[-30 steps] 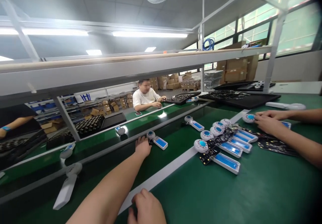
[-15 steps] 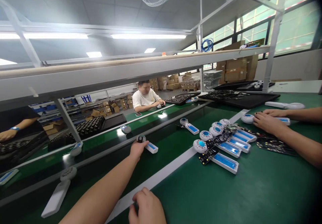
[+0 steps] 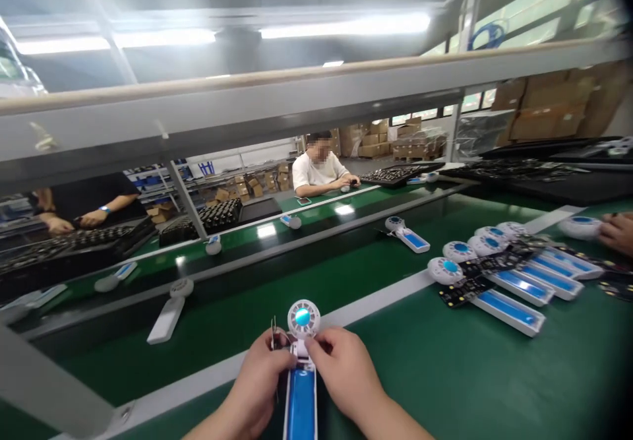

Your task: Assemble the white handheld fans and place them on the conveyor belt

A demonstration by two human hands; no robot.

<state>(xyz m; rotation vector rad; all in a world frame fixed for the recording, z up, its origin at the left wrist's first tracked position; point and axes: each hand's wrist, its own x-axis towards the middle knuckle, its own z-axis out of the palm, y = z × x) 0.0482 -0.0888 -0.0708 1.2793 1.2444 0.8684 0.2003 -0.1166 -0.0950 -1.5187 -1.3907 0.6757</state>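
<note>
Left hand [image 3: 252, 387] and right hand [image 3: 345, 377]: fingers closed on the neck of a white handheld fan [image 3: 301, 318], held upright above the near part of the green desk [image 3: 420, 361]. Further fans [image 3: 445, 270] and black circuit boards [image 3: 465, 291] lay to the right.

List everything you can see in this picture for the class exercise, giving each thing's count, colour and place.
handheld fan: 1, white and blue, in both hands
row fans: 4, white and blue, on the green bench, right
belt fans: 2, white, one blue-faced, on the dark belt
circuit boards: several, black, among the row fans
seated co-worker: 1, white T-shirt, beyond the belt
cardboard boxes: many, brown, far right
co-worker's hand: 1, at right edge
left hand: 1, on the fan
right hand: 1, on the fan
</note>
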